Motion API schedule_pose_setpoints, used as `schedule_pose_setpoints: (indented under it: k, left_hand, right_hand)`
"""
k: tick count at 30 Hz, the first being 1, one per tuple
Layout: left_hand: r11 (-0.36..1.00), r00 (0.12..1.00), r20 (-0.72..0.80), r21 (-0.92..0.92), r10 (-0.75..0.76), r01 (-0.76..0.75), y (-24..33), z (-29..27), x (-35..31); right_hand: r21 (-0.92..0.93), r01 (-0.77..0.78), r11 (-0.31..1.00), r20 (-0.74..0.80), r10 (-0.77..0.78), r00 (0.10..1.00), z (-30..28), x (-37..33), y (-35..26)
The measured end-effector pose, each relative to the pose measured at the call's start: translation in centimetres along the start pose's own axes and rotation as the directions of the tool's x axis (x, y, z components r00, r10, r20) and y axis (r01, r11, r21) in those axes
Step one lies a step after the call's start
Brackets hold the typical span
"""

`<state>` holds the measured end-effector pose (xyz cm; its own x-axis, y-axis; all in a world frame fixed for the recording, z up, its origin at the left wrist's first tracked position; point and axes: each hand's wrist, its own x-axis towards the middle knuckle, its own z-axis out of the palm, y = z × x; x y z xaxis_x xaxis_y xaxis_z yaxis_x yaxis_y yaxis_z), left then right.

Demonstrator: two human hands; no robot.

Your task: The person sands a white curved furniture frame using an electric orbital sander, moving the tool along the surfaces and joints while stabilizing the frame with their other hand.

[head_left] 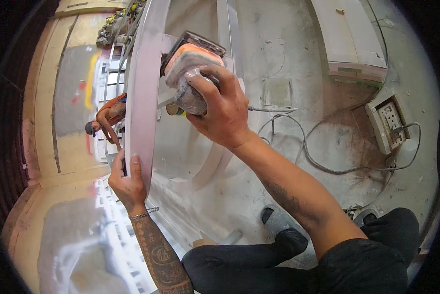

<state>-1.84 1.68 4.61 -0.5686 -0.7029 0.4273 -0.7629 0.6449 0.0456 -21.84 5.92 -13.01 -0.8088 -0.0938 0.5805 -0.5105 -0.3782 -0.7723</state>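
Observation:
My right hand (226, 105) is wrapped round the dusty grey body of an orange electric sander (194, 55). The sander's dark flat pad is tilted and meets or nearly meets the side of a pale pinkish-white curved frame (145, 83); exact contact is hard to tell. Lower down the same frame, my left hand (129, 182) grips its edge, thumb on the near face and fingers round the far side. Part of a can (173, 109) shows behind the sander.
A grey cable (323, 169) loops over the dusty floor to a socket box (389, 122) at the right. Beyond it lies a long white box (352, 41). My sandalled foot (284, 228) rests below. Another person (111, 117) in orange is at the far left.

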Motion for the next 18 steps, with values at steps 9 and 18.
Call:
schedule_pose_setpoints:
  k: [9,18]
  left_hand:
    - [1.000,1.000,-0.009,-0.010,0.000,0.000,-0.15,-0.03,-0.12]
    - [1.000,1.000,0.000,-0.026,0.015,-0.015,0.10,0.11,-0.19]
  right_hand:
    - [-0.021,0.065,0.998,0.033,-0.065,0.997,0.69,-0.15,-0.07]
    - [-0.065,0.098,0.993,0.029,-0.096,0.995,0.62,0.07,0.04]
